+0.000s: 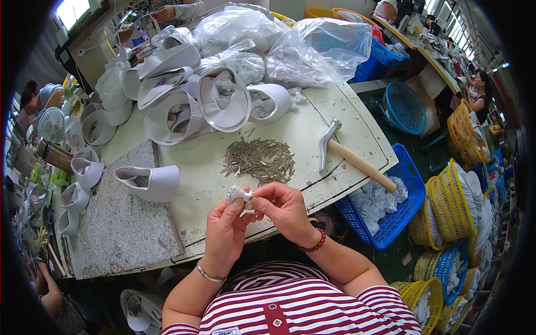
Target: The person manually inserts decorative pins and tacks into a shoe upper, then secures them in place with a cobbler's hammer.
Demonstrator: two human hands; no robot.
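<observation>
One white bunched piece point(238, 194), clamped between left hand point(224, 224) and right hand point(286, 212) grip. I log brown strips point(259, 158) just beyond both.

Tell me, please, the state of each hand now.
Left hand: closed, holding a small white ruffled piece.
Right hand: closed, pinching the same piece.

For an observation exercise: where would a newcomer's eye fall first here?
Probably the heap of brown strips on the table, just beyond the left hand and right hand, whose fingers hold a white piece. Next, the hammer on the right, its handle jutting past the edge, and the white curved pieces piled behind the heap.
</observation>
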